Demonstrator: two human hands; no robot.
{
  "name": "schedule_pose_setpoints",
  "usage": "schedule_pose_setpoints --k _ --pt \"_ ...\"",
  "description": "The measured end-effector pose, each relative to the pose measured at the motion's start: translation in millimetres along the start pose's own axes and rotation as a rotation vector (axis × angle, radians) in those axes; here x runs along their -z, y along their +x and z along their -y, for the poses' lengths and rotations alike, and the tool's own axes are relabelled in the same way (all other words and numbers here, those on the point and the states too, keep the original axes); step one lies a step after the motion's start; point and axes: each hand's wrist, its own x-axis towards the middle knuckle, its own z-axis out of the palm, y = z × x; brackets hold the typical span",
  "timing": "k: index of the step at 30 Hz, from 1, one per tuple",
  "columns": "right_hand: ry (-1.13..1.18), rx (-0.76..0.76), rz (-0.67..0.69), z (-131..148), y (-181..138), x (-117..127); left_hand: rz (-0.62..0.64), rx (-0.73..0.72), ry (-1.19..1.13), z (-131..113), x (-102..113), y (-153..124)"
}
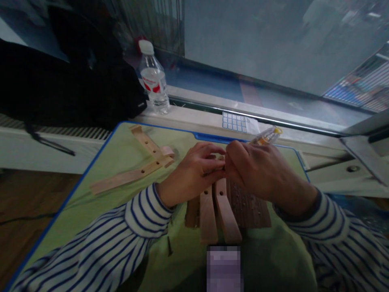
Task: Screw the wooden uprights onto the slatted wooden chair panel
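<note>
My left hand has its fingers closed at the upper end of two pale wooden bars with drilled holes. My right hand meets it there, fingers pinched together; what they hold is hidden. Under the bars lies a brown ridged piece, possibly cardboard. Just beyond my right hand shows a clear plastic item with a yellow end; whether the hand touches it I cannot tell. To the left, more wooden bars form a V, with a small block at the point. A dark screw lies near my left sleeve.
The green table has a blue rim. Behind it, a water bottle and a blue-gridded sheet are on the white window sill. A black bag or garment lies at the left. A blurred rectangle shows at the bottom.
</note>
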Motion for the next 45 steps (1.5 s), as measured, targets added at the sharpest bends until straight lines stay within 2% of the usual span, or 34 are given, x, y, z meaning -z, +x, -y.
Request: schedule_pose_setpoints --k 4,12,17,21,27,45 --pt "-0.048 -0.099 -0.012 8.2 -3.0 -0.3 0.019 0.012 -0.010 -1.5 0.7 0.2" --pt "-0.047 -0.080 0.044 8.9 -2.8 2.4 -0.040 0.028 0.048 -3.2 -0.1 0.3" --pt "0.073 0.095 0.161 -7.2 -4.7 18.5 -0.049 0.021 0.022 -2.6 -0.5 0.5" --pt "0.013 0.194 0.236 -17.0 -0.7 36.0 -0.029 0.021 0.007 -0.9 -1.1 0.2" --pt "-0.157 0.375 0.257 -16.9 5.5 29.2 -0.026 0.006 0.022 -0.9 -0.5 -0.1" --pt "-0.235 0.230 0.218 -7.8 1.1 21.8 -0.003 -0.045 0.022 1.6 -0.7 0.3"
